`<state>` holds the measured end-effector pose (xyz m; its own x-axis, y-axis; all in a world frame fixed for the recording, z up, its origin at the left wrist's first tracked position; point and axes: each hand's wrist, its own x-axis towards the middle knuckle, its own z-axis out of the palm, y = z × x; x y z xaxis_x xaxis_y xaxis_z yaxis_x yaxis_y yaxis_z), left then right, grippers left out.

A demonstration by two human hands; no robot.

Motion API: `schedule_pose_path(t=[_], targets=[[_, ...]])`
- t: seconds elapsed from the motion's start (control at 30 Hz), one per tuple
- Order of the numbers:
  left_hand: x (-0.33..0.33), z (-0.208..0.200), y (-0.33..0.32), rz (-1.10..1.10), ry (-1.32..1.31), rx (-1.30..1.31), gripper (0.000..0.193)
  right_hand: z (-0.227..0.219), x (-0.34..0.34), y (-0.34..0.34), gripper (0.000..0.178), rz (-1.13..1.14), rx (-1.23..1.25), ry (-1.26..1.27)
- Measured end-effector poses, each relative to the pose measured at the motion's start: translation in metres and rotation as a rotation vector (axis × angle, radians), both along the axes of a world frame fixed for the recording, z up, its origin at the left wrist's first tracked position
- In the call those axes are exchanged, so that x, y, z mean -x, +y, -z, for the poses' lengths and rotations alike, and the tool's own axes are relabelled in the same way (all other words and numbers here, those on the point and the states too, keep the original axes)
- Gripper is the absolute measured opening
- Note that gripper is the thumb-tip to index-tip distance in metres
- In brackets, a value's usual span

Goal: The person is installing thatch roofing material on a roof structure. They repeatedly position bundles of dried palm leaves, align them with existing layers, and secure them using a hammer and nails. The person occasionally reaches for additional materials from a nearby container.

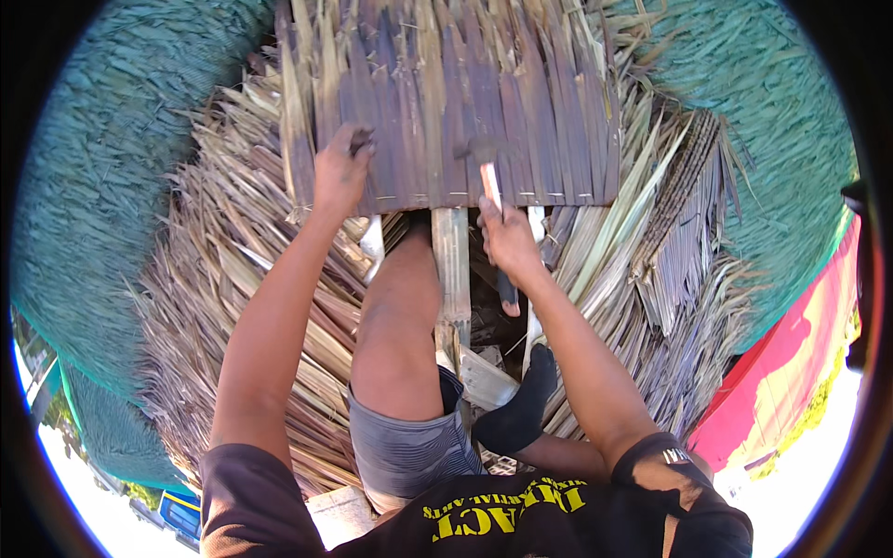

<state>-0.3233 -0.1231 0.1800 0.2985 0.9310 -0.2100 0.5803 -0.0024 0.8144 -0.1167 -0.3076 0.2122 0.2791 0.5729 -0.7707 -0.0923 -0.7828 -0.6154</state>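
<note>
In my right hand (510, 240) is a hammer (491, 181), gripped round its handle. Its dark head is raised over the thatch panel (446, 121), blurred a little, and the handle's dark end sticks out below my fist. My left hand (342, 175) is closed over the panel's left part, the fingertips pinched together. A small dark shape shows at those fingertips, too unclear to name. The panel is made of overlapping dry brownish-purple palm leaves, with a row of pale stitches along its near edge.
Dry leaf thatch (251, 279) slopes away on both sides. Below the panel, a pale wooden batten (452, 265) runs between my bare leg and a dark gap (493, 325). Green netting (102, 186) covers thatch at left and right; a red sheet (781, 353) hangs at lower right.
</note>
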Motion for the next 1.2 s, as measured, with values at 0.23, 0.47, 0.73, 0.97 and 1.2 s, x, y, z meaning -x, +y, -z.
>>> schedule_pose_path(t=[0.23,0.47,0.73,0.97,1.2], targets=[[0.072,0.014,-0.052,0.289,0.125,-0.056,0.018,-0.017,0.051,-0.013,0.053,-0.542,-0.037,-0.148],[0.078,0.052,-0.059,0.260,0.070,-0.139,0.019,-0.053,0.067,0.008,0.037,-0.618,-0.300,-0.330],[0.082,0.054,-0.055,0.355,0.130,-0.163,0.023,-0.044,0.081,0.030,0.033,-0.765,-0.166,-0.433],[0.078,0.050,-0.056,0.296,0.100,-0.148,0.016,-0.051,0.085,0.039,0.034,-0.775,-0.086,-0.416],[0.082,0.054,-0.061,0.315,0.014,-0.121,0.018,-0.068,0.077,0.034,0.033,-0.596,-0.390,-0.406]])
